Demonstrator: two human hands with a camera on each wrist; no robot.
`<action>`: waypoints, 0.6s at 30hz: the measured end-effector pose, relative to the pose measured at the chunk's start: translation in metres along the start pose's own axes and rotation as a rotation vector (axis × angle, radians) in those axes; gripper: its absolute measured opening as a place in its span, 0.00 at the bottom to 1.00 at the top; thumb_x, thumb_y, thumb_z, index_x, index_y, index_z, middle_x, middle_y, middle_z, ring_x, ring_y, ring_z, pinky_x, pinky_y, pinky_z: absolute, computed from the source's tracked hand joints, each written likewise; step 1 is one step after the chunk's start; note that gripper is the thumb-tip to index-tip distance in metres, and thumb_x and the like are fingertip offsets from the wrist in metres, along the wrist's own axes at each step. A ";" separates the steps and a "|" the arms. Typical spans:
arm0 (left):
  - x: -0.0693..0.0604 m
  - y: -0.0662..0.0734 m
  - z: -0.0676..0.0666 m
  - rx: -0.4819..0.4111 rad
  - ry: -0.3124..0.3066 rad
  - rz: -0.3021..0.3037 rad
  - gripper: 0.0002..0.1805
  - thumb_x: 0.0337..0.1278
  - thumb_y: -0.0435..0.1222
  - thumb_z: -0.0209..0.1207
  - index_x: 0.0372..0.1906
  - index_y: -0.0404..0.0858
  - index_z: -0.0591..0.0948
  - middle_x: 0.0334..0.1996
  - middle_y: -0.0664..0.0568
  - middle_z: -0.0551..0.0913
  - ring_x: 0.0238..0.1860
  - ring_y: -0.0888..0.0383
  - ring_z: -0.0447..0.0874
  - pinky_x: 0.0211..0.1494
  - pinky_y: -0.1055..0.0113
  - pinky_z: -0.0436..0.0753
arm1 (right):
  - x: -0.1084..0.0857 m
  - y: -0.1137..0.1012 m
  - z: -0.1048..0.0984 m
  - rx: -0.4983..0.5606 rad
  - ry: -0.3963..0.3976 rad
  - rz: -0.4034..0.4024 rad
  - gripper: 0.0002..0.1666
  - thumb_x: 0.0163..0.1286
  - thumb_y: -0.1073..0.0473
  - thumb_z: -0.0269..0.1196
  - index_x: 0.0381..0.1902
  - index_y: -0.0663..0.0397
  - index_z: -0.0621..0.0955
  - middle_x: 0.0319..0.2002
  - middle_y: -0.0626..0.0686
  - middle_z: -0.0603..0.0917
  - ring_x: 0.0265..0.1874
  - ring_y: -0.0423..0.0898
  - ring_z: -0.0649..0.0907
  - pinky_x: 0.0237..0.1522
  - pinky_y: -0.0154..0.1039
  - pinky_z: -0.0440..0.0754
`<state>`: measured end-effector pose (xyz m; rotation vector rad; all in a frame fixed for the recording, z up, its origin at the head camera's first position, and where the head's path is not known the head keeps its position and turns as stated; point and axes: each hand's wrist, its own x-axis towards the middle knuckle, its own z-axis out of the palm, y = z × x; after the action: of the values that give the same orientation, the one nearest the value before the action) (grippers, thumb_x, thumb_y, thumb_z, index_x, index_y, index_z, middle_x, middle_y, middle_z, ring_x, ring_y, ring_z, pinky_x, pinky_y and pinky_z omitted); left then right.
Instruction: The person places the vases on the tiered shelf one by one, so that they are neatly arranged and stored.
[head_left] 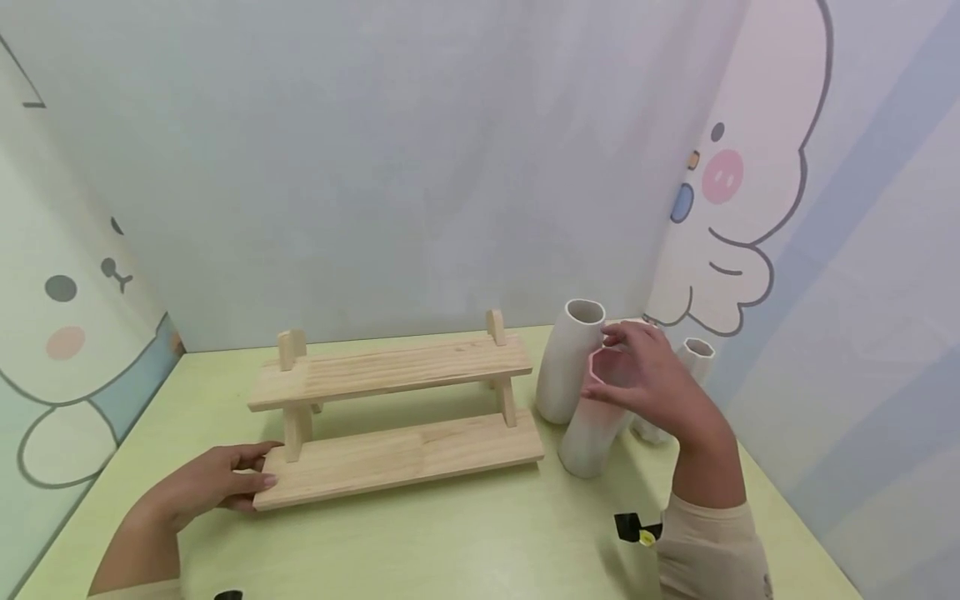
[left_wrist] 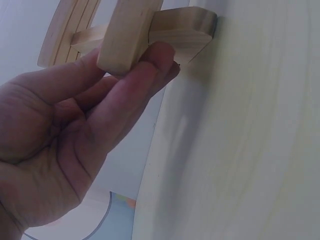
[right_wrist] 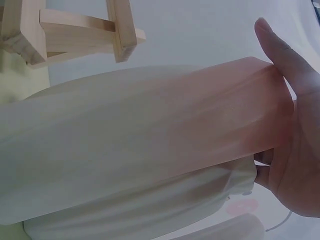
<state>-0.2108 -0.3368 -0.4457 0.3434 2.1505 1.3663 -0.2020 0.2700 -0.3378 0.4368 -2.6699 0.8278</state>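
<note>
Vase and shelf sit side by side from my remote post, and I judge that any move hangs on the narrow gap between them. The pink-topped white vase is just beyond the right end of the two-tier wooden shelf, apart from it, at the near side of a cluster of vases. Its long axis runs roughly upright, with the mouth toward me and leaning a little right in the head view; I cannot tell true tilt from lens stretch, nor whether the base bears fully on the pale green tabletop. The shelf's long axis runs crosswise, left to right, its right end slightly farther away, so the two axes stand nearly square to each other.

My right hand is clearly the nearer one: it straddles the vase's mouth, thumb across the near side and fingers beyond. The right wrist view shows the thumb straight and its tip clear of the wall, so I cannot tell whether the vase is firmly grasped. My left hand is well away from the vase, pinching the left end of the shelf's lower board between thumb and fingers. The wider white vase stands close behind, and a slimmer white vase lies beyond the right hand, so I judge sideways room is tightest there.
</note>
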 end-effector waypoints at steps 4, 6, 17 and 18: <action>0.000 -0.001 -0.001 0.006 0.004 -0.012 0.38 0.69 0.38 0.57 0.73 0.22 0.54 0.50 0.42 0.76 0.42 0.59 0.83 0.44 0.61 0.85 | 0.001 -0.001 -0.001 -0.058 -0.042 -0.006 0.46 0.48 0.32 0.75 0.58 0.51 0.75 0.59 0.52 0.75 0.71 0.57 0.59 0.66 0.60 0.63; 0.000 -0.001 -0.001 0.012 0.003 -0.011 0.38 0.69 0.38 0.57 0.73 0.22 0.54 0.50 0.42 0.76 0.42 0.59 0.84 0.44 0.61 0.85 | 0.001 -0.003 -0.002 -0.074 -0.058 -0.011 0.46 0.48 0.31 0.74 0.58 0.51 0.76 0.59 0.52 0.76 0.73 0.58 0.57 0.67 0.61 0.62; 0.001 0.000 -0.001 0.027 0.003 -0.018 0.39 0.69 0.40 0.57 0.73 0.23 0.55 0.49 0.42 0.76 0.43 0.58 0.84 0.44 0.62 0.85 | 0.001 -0.004 -0.003 -0.102 -0.084 -0.048 0.35 0.52 0.33 0.72 0.49 0.49 0.80 0.52 0.50 0.80 0.73 0.62 0.57 0.68 0.62 0.59; 0.001 0.001 0.000 0.030 0.006 -0.021 0.39 0.69 0.40 0.58 0.73 0.24 0.55 0.49 0.41 0.76 0.42 0.58 0.84 0.45 0.62 0.85 | 0.001 -0.004 -0.003 -0.106 -0.078 -0.059 0.33 0.53 0.34 0.72 0.48 0.48 0.80 0.51 0.49 0.81 0.72 0.62 0.57 0.68 0.62 0.59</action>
<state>-0.2117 -0.3366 -0.4453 0.3281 2.1751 1.3262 -0.2012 0.2685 -0.3330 0.5295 -2.7416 0.6615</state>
